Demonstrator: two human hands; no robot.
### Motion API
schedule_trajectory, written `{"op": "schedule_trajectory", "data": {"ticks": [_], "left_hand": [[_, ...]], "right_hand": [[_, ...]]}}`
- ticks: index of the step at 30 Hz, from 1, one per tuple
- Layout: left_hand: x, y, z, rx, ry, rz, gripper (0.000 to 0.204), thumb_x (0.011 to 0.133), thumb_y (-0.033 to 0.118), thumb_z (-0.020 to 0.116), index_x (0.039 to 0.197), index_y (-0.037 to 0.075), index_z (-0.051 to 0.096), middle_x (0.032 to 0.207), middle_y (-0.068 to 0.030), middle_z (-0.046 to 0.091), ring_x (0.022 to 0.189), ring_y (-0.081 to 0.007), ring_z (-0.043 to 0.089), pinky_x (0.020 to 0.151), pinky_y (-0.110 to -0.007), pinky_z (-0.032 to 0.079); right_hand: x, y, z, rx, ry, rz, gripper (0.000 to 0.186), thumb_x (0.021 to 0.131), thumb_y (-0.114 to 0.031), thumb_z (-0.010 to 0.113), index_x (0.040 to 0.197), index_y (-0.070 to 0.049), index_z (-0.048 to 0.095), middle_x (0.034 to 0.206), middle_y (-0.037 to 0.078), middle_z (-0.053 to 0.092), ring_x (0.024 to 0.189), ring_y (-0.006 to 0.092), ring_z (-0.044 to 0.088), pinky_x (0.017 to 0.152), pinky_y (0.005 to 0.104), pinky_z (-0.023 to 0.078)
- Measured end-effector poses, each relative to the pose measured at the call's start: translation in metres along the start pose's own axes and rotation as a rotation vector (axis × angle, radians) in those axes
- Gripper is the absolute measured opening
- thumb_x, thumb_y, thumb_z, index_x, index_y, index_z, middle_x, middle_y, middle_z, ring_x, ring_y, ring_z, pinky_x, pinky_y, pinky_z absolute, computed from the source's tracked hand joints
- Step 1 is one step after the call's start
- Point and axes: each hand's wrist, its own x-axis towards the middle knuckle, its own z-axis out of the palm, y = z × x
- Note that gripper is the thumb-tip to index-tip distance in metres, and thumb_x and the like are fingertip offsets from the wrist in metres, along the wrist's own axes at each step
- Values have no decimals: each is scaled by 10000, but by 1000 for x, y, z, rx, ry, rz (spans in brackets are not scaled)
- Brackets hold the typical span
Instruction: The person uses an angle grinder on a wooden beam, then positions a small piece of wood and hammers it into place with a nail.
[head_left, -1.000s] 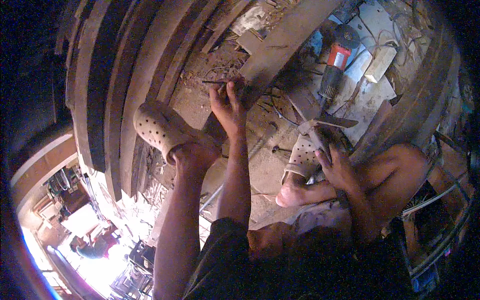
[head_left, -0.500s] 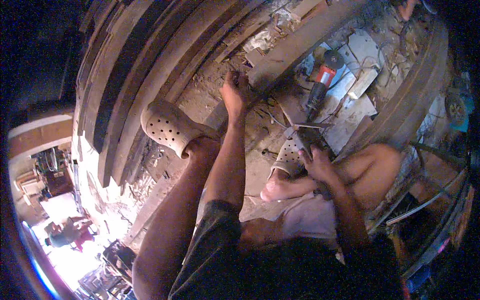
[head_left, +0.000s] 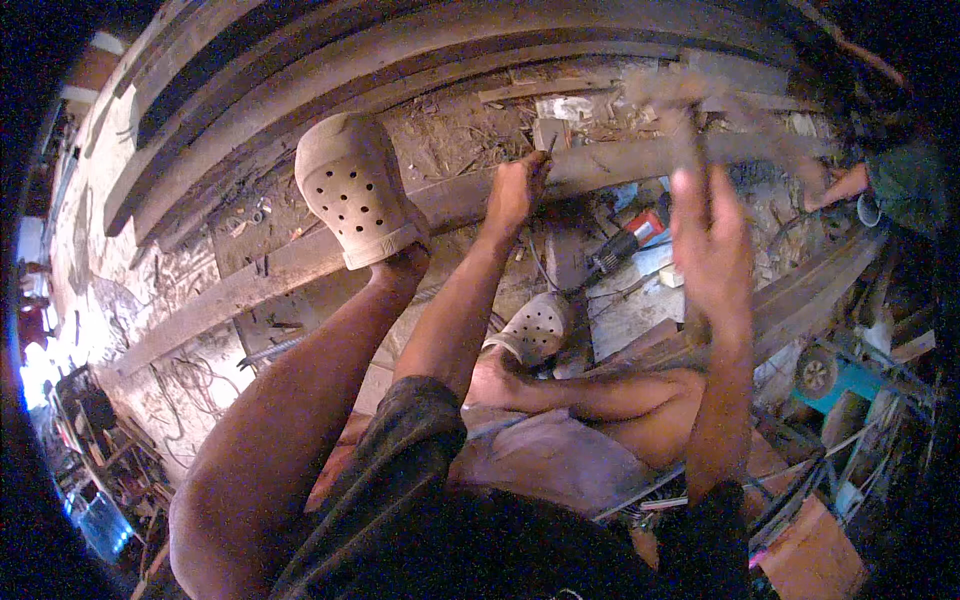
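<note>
My left hand (head_left: 516, 198) is closed around a thin pointed metal piece, perhaps a nail or chisel, whose tip (head_left: 552, 143) sticks up over a long wooden beam (head_left: 620, 165). Raised at the right, my right hand (head_left: 712, 240) is wrapped round the handle of a hammer (head_left: 690, 135). Motion smears the hammer's head. Between my hands and lower down lies an angle grinder (head_left: 625, 245) with a red and black body, partly hidden by my right hand. My left foot, in a beige clog (head_left: 350, 185), rests against the beam; the other clog (head_left: 535, 328) is beside the grinder.
Several long curved planks (head_left: 400, 100) lie along the far side. Wood chips and scraps cover the dirt floor. Another person's hand (head_left: 840, 188) shows at the far right. A turquoise thing with a wheel (head_left: 818, 375) stands at the right among clutter.
My right hand has risen from beside my folded leg, lifting the hammer. The view has turned, and the left hand's thin metal piece now shows above the beam.
</note>
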Motion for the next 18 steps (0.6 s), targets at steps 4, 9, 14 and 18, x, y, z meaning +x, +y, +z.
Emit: {"op": "schedule_trajectory", "data": {"ticks": [4, 9, 14, 18], "left_hand": [[4, -5, -9, 94, -22, 21, 337, 787, 24, 505, 1103, 79, 608, 941, -192, 647, 851, -325, 641, 775, -405, 500], [10, -11, 4, 87, 31, 118, 270, 809, 48, 495, 1054, 73, 608, 828, -247, 609, 777, -394, 615, 669, -448, 491], [3, -33, -6, -39, 68, 124, 276, 789, 23, 493, 1037, 64, 609, 846, -244, 613, 793, -395, 616, 685, -449, 496], [6, -23, -12, -20, 39, 89, 251, 783, 37, 502, 1010, 53, 607, 845, -244, 613, 802, -400, 612, 695, -455, 491]], "right_hand": [[45, -20, 15, 42, 71, -238, 366, 936, -418, 447, 957, -58, 513, 578, 8, 458, 451, 98, 438, 413, 249, 358], [79, 29, 58, -452, -258, -195, 655, 903, -524, 409, 1175, 65, 497, 921, 303, 602, 924, 450, 566, 856, 427, 432], [114, 9, 42, -405, -305, -219, 608, 900, -521, 423, 1175, 12, 522, 922, 256, 627, 927, 373, 599, 859, 422, 439], [111, -36, 35, -309, -152, -131, 567, 904, -523, 411, 1155, -35, 551, 893, 238, 639, 933, 360, 600, 872, 421, 434]]}}
